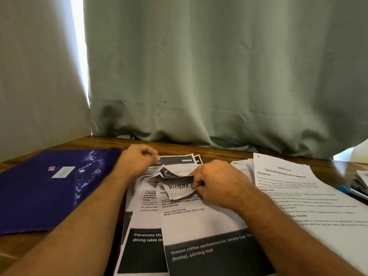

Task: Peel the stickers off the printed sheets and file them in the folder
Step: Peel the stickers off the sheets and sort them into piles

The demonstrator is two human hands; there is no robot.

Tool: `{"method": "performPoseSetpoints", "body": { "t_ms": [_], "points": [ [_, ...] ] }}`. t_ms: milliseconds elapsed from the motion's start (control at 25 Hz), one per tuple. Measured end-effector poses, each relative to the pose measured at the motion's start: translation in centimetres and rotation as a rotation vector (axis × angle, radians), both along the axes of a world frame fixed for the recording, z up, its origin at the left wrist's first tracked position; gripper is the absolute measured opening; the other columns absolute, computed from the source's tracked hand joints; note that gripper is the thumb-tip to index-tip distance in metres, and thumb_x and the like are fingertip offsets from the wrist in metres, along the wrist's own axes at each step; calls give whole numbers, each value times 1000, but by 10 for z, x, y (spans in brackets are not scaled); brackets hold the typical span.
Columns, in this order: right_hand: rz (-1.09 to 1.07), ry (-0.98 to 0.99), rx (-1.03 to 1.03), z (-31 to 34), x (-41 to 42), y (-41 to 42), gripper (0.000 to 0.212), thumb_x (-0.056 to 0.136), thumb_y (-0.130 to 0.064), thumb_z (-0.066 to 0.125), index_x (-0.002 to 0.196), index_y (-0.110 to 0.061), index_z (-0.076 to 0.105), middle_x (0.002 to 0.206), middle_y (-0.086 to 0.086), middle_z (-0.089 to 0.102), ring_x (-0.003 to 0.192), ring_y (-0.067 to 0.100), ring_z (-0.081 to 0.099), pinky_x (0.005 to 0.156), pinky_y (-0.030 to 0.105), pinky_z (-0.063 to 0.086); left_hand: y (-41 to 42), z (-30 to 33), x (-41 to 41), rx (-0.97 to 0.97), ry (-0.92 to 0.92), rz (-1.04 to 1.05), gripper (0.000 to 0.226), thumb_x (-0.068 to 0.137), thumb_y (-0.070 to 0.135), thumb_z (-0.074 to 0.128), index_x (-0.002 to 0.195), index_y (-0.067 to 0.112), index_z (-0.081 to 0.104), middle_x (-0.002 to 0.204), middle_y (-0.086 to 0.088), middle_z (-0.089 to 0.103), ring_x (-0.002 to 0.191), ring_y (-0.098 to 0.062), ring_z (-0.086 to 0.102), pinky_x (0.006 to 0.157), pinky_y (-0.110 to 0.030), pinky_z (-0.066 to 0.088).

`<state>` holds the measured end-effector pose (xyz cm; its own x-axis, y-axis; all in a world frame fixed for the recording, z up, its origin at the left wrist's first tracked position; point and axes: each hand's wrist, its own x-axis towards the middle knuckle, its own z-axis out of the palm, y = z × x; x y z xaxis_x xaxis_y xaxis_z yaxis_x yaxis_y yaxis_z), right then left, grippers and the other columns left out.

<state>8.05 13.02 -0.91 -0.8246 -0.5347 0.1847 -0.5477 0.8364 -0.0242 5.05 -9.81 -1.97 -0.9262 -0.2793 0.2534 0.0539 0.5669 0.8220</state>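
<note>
Peeling step in hand: sticker (178,191) partly lifted from top printed sheet (199,222), mid-table.
Right hand (215,182) curled, pinching sticker edge between thumb and fingertips; left hand (137,159) curled, pinning sheet's far corner. Next move, by judgement: steady pull, paper held flat to avoid tearing. Folder (49,188) closed, just left of sheets, nothing yet filed.

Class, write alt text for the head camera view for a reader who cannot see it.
A person's right hand pinches a handwritten sticker curling off the top printed sheet, while the left hand holds the sheet's far edge. A closed blue folder lies left on the wooden table, more papers right.
</note>
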Motion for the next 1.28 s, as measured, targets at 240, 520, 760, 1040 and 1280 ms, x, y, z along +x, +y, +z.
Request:
{"method": "performPoseSetpoints", "body": {
  "t_ms": [240,520,760,1040,1280],
  "points": [
    [18,-18,-11,0,4,0,21,91,-24,67,109,-31,74,111,-11,69,103,9,59,95,33,53,-2,-4,-4,-130,-181,221,77,80,24,83,145,13,43,142,-12,53,127,-29,54,105,-43,46],
    [33,-6,-42,0,4,2,19,92,-31,64,109,-34,73,111,-13,69,103,8,59,94,33,53,-4,0,0,255,200,146,57,81,6,79,130,16,53,105,-3,68,81,-17,70,65,-31,58],
    [47,72,-55,4,5,1,19,94,-30,60,109,-33,71,122,-14,63,105,10,57,96,34,51,3,8,11,598,130,-183,20,82,-7,61,96,6,67,92,-16,75,84,-34,73,72,-41,59],
    [29,214,-173,5,11,2,10,94,-34,63,92,-31,72,162,-24,-5,104,14,57,95,32,50,0,9,17,592,-30,-552,69,54,-7,53,120,7,67,124,-26,65,102,-38,66,84,-41,59],
    [70,125,-89,2,7,-2,15,94,-27,60,104,-31,71,140,-17,51,112,13,56,97,33,50,1,3,18,523,-76,-573,52,57,30,81,96,-3,75,131,-23,63,119,-36,61,96,-47,48]
  ]
}}
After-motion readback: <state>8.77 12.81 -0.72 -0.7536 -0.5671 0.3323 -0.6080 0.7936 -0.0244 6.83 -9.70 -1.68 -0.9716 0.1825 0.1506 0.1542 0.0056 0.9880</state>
